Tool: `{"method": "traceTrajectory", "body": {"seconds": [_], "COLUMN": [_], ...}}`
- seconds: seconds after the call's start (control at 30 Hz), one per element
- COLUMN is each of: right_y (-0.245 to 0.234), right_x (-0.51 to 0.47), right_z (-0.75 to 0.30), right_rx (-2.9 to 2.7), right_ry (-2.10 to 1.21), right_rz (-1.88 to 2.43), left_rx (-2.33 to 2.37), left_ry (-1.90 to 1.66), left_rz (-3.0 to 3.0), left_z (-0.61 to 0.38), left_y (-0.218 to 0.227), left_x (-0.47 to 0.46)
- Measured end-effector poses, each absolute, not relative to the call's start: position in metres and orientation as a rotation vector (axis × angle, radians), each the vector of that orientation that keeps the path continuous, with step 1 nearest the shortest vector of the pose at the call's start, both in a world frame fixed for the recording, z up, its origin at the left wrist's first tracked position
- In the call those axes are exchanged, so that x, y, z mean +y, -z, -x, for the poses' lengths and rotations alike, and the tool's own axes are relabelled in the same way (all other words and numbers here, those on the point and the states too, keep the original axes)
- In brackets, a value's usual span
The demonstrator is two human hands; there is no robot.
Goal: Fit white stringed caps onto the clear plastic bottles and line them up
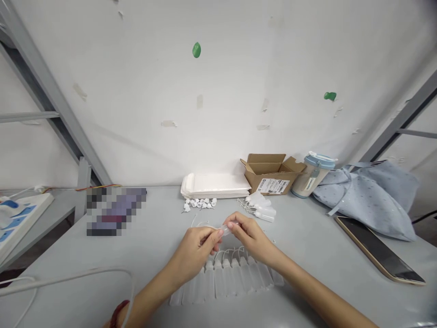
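My left hand (200, 248) and my right hand (251, 237) meet over the middle of the table. Both pinch a small translucent plastic piece (226, 230) between thumb and fingers; much of it is hidden, so its exact kind is unclear. A thin white strand (206, 226) runs out on the left hand's side. Just below the hands lies a row of several translucent plastic bottles (223, 282), side by side, with narrow white tops and thin curved strands. Small white caps (200, 203) are grouped behind my left hand. More translucent bottles with strands (262, 209) lie in a pile behind my right hand.
Against the wall lie stacked white padded envelopes (216, 184) and an open cardboard box (273, 177). A blue-lidded cup (312, 175), a light blue fabric bag (372, 196) and a phone (378, 250) are on the right. At left are a power strip (25, 216) and a white cable (85, 273).
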State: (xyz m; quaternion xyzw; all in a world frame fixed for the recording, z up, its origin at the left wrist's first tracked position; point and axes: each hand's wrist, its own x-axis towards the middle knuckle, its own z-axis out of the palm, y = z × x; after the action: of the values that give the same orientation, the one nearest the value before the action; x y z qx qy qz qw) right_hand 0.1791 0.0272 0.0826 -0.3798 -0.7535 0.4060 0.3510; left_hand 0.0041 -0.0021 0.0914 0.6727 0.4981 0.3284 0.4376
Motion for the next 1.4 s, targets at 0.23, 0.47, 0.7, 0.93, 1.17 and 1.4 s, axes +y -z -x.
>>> {"method": "traceTrajectory", "body": {"seconds": [0.23,0.47,0.7,0.93,1.17,1.4], "right_y": [-0.081,-0.078,-0.074,-0.067,-0.070,-0.074], "right_x": [0.031,0.034,0.053,0.077,0.075,0.066], "right_z": [-0.178,-0.177,-0.196,-0.219,-0.218,-0.210], "right_rx": [-1.852,-1.817,-1.972,-2.223,-2.313,-2.366], "right_ry": [-1.195,-1.235,-0.539,-0.002,0.042,-0.052], "right_rz": [1.075,1.075,1.308,1.639,1.579,1.390], "left_rx": [1.293,1.279,1.532,1.840,1.816,1.716], "left_ry": [-0.793,-0.815,-1.010,-0.858,-0.811,-0.835], "left_rz": [-2.057,-2.506,-2.460,-2.369,-2.354,-2.382], "left_z": [-0.004,-0.001,0.029,0.078,0.087,0.079], "left_y": [-0.084,-0.068,-0.067,-0.054,-0.037,-0.037], "left_x": [-0.003,0.003,0.031,0.067,0.074,0.073]}}
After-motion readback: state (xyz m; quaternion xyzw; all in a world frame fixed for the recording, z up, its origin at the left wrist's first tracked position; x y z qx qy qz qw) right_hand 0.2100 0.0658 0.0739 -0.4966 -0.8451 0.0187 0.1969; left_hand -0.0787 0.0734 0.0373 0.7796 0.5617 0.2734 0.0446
